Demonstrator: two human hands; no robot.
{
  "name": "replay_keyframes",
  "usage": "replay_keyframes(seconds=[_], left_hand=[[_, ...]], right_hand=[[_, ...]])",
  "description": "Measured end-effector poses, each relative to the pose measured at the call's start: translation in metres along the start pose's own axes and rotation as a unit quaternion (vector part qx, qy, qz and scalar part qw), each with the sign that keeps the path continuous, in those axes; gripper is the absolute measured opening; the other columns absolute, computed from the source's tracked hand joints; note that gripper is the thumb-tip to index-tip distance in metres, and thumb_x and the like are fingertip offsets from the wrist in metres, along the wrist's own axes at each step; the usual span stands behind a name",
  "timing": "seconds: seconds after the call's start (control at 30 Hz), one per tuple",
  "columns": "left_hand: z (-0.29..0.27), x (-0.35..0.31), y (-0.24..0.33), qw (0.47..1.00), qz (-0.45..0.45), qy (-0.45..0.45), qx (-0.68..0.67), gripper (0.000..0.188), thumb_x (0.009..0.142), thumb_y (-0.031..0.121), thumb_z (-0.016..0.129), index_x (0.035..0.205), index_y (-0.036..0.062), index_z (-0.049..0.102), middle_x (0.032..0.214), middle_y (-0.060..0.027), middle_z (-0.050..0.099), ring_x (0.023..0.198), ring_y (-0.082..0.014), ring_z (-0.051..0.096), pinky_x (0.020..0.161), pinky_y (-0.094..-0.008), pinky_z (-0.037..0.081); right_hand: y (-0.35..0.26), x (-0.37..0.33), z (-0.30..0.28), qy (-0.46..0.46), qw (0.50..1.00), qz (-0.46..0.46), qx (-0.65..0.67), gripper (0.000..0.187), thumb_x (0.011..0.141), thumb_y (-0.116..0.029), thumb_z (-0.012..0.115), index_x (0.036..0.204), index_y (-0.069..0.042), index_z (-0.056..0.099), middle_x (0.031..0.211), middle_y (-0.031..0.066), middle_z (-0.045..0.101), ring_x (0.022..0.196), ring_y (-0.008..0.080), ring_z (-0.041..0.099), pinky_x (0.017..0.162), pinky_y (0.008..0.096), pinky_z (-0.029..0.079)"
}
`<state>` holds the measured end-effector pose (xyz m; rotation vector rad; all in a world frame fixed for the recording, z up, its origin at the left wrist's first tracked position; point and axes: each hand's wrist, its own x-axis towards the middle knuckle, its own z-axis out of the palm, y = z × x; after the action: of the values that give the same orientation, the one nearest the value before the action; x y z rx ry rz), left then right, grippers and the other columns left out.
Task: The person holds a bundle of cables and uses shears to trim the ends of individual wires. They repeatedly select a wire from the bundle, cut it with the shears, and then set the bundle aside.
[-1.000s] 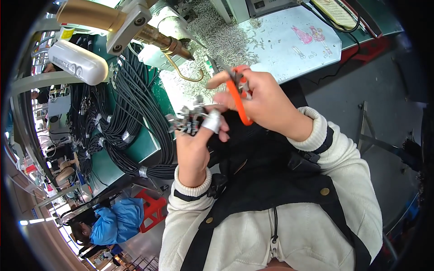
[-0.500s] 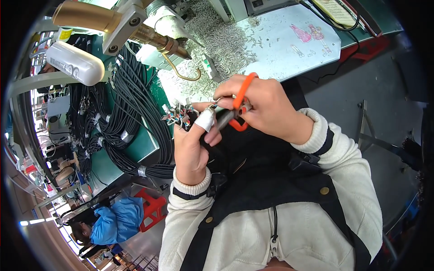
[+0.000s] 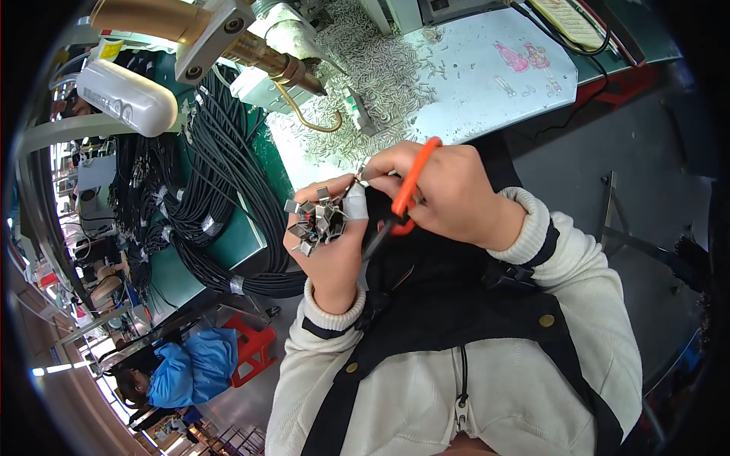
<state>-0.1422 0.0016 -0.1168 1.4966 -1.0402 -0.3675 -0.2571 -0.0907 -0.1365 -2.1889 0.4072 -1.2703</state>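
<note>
Clearly, metal connectors [image 3: 325,218] (bunched) in left fingers [image 3: 338,185].

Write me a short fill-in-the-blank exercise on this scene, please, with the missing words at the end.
1. The hand tool in the right hand has ____ handles.
2. The metal connectors are bunched in the person's ____ hand.
3. A white wrap goes around the person's left ____.
4. The long bundled cables on the green bench are ____ in colour.

Missing words: orange; left; thumb; black.
</note>
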Motion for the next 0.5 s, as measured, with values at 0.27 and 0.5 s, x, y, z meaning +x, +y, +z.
replay_keyframes(seconds=[0.27, 0.5], left_hand=[[0.002, -0.001, -0.001, 0.991, -0.115, -0.007, -0.067, 0.020, 0.069, -0.007, 0.063, 0.088, -0.0019, 0.059, 0.082, -0.0061, 0.060, 0.073, -0.0103, 0.056, 0.070, -0.0224, 0.043], [0.005, 0.006, -0.011, 0.999, 0.007, -0.027, 0.020, 0.021, 0.069, -0.007, 0.062, 0.090, -0.0019, 0.060, 0.079, -0.0050, 0.059, 0.070, -0.0091, 0.053, 0.066, -0.0198, 0.041]], right_hand=[[-0.004, 0.006, -0.007, -0.071, 0.792, 0.413, 0.443, 0.013, 0.078, -0.006, 0.061, 0.086, 0.003, 0.056, 0.069, 0.0057, 0.060, 0.054, 0.0057, 0.054, 0.047, 0.0206, 0.042], [0.001, -0.002, 0.001, 0.036, 0.996, 0.056, 0.052, 0.013, 0.076, -0.002, 0.062, 0.087, 0.002, 0.057, 0.062, 0.0056, 0.056, 0.051, 0.0075, 0.053, 0.044, 0.0215, 0.040]])
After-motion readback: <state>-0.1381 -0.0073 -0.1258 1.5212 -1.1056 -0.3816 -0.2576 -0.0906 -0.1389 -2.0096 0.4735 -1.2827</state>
